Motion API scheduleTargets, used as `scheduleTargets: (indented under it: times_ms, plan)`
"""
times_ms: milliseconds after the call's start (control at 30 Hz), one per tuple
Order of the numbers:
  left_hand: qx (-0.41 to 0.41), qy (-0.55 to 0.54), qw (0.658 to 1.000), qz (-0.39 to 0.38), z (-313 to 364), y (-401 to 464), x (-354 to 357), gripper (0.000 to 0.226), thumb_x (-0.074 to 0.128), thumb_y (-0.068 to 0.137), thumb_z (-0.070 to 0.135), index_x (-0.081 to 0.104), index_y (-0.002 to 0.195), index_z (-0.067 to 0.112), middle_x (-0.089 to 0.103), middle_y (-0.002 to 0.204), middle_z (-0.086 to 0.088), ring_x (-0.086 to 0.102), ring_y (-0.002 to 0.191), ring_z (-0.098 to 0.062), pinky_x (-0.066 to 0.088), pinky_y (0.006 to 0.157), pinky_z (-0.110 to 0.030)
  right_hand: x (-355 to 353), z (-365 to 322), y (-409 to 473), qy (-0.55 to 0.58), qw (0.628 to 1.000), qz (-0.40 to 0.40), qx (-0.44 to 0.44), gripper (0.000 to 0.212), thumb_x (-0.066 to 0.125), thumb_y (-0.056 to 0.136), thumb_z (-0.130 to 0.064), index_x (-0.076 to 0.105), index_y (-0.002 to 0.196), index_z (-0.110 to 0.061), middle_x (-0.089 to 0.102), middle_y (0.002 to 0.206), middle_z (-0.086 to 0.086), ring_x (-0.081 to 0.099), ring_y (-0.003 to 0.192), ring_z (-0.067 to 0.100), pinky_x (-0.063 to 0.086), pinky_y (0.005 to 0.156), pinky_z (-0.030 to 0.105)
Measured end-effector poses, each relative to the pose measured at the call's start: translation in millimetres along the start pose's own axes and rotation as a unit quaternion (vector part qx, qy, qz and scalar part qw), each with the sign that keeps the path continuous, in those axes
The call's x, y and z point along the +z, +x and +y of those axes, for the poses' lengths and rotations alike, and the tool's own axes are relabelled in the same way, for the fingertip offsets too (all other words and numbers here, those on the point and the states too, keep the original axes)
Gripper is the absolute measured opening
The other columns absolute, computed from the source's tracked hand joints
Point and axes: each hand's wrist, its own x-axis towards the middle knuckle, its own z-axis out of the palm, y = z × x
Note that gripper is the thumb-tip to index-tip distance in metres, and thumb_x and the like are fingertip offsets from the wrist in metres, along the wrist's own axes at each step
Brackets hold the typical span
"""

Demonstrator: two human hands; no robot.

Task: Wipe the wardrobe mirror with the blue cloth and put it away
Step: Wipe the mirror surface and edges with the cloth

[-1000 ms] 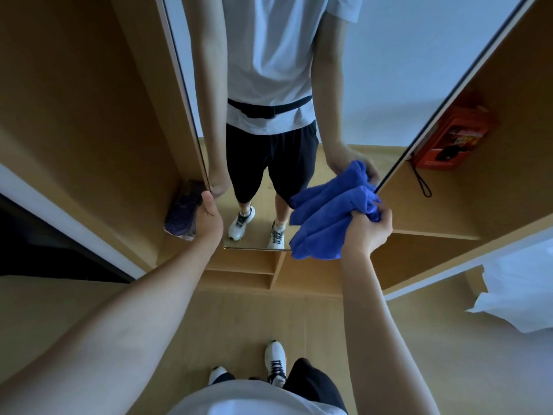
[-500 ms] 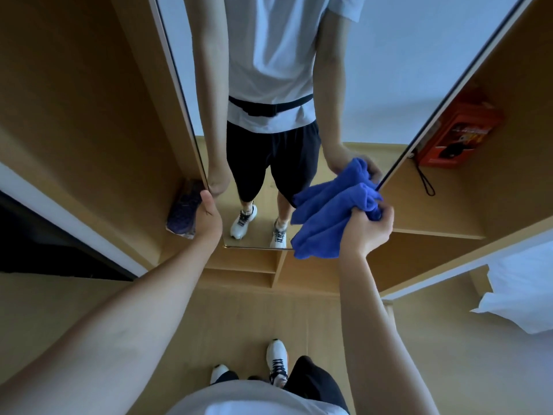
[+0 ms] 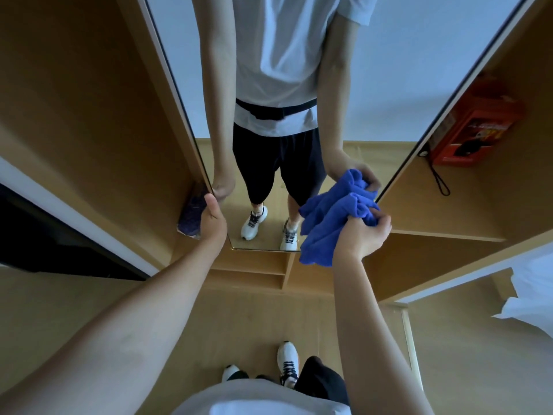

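Observation:
The tall wardrobe mirror (image 3: pixel 389 85) fills the upper middle of the head view and reflects a person in a white shirt and dark shorts. My right hand (image 3: pixel 363 236) grips a bunched blue cloth (image 3: pixel 327 226) against the mirror's lower right corner, and the cloth's reflection meets it on the glass. My left hand (image 3: pixel 213 220) holds the mirror's left edge near the bottom, thumb on the front; its fingers are hidden behind the panel.
Wooden wardrobe shelves (image 3: pixel 449 235) open on both sides of the mirror. A red box (image 3: pixel 475 127) with a black cord sits on the right shelf. A dark purple object (image 3: pixel 193 215) lies on the left shelf behind my left hand. White bedding (image 3: pixel 532 295) shows at right.
My right hand with the blue cloth has shifted slightly along the mirror's lower right corner. My left hand stays on the mirror's left edge.

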Motion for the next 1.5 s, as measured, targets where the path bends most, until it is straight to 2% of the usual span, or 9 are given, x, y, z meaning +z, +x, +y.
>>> scheduleTargets:
  times_ms: [267,500,667,833,933,1100,1200,1400,1500]
  plan:
    - [-0.007,0.014,1.0,0.013,3,-3,2,0.072,0.009,0.102,0.055,0.04,0.147,0.008,0.041,0.151,-0.016,0.033,0.14,-0.036,0.022,0.115,-0.043,-11,52,11,-0.169,0.963,-0.096,0.188,0.015,0.059,0.083,-0.013,0.06,0.095,-0.021,0.069,0.097,0.001,0.065,0.085,0.022,0.05,0.073,0.03]
    - [-0.029,-0.031,0.999,0.027,5,-5,7,0.077,0.011,0.1,0.06,0.041,0.145,0.006,0.044,0.148,-0.016,0.042,0.134,-0.036,0.033,0.111,-0.046,1,34,-18,-0.053,0.997,-0.051,0.039,0.019,0.064,0.078,-0.008,0.056,0.085,-0.024,0.055,0.105,-0.008,0.059,0.086,0.003,0.045,0.071,0.014]
    - [-0.038,-0.016,0.999,0.028,6,-5,6,0.076,0.011,0.1,0.06,0.04,0.147,0.008,0.042,0.15,-0.015,0.04,0.135,-0.037,0.032,0.112,-0.047,11,49,-10,-0.044,0.998,-0.041,0.036,0.022,0.063,0.079,-0.005,0.05,0.087,-0.02,0.052,0.104,-0.005,0.056,0.083,0.006,0.041,0.066,0.006]
    - [-0.04,-0.029,0.998,0.037,5,-5,7,0.078,0.011,0.099,0.062,0.041,0.146,0.007,0.045,0.147,-0.016,0.042,0.134,-0.036,0.033,0.112,-0.045,3,83,9,-0.085,0.977,-0.048,0.188,0.016,0.058,0.077,-0.016,0.052,0.089,-0.023,0.064,0.103,-0.002,0.065,0.091,0.019,0.054,0.08,0.033]
    - [-0.028,-0.044,0.997,0.053,4,-4,10,0.078,0.012,0.099,0.063,0.042,0.146,0.008,0.046,0.147,-0.016,0.043,0.135,-0.036,0.032,0.113,-0.047,-4,86,17,-0.13,0.969,-0.072,0.199,0.015,0.056,0.079,-0.011,0.053,0.091,-0.019,0.064,0.102,0.0,0.065,0.091,0.021,0.051,0.076,0.032]
    - [-0.035,-0.063,0.994,0.082,-2,1,16,0.079,0.011,0.097,0.066,0.041,0.147,0.012,0.044,0.149,-0.013,0.041,0.137,-0.033,0.031,0.114,-0.044,-9,69,12,-0.099,0.99,-0.071,0.071,0.021,0.056,0.076,-0.004,0.05,0.08,-0.024,0.056,0.104,-0.003,0.058,0.086,0.012,0.048,0.077,0.023]
    - [-0.035,-0.065,0.994,0.086,-3,0,20,0.072,0.012,0.101,0.058,0.039,0.147,0.009,0.042,0.15,-0.013,0.039,0.138,-0.031,0.03,0.11,-0.035,-5,70,19,-0.094,0.99,-0.065,0.086,0.015,0.056,0.077,-0.009,0.049,0.08,-0.021,0.059,0.102,0.001,0.059,0.082,0.014,0.048,0.073,0.023]
    - [-0.047,-0.074,0.992,0.092,-1,-1,21,0.072,0.015,0.101,0.059,0.036,0.148,0.008,0.038,0.153,-0.014,0.036,0.14,-0.032,0.028,0.11,-0.035,-6,99,27,-0.164,0.956,-0.131,0.202,0.009,0.058,0.078,-0.013,0.054,0.086,-0.017,0.066,0.088,-0.001,0.067,0.085,0.021,0.048,0.067,0.027]
    - [-0.043,-0.078,0.991,0.096,1,-3,20,0.071,0.015,0.102,0.058,0.035,0.149,0.009,0.036,0.154,-0.016,0.035,0.141,-0.032,0.026,0.112,-0.037,-8,99,23,-0.182,0.957,-0.144,0.176,0.013,0.06,0.075,-0.013,0.054,0.084,-0.02,0.066,0.093,0.0,0.066,0.085,0.02,0.053,0.073,0.033]
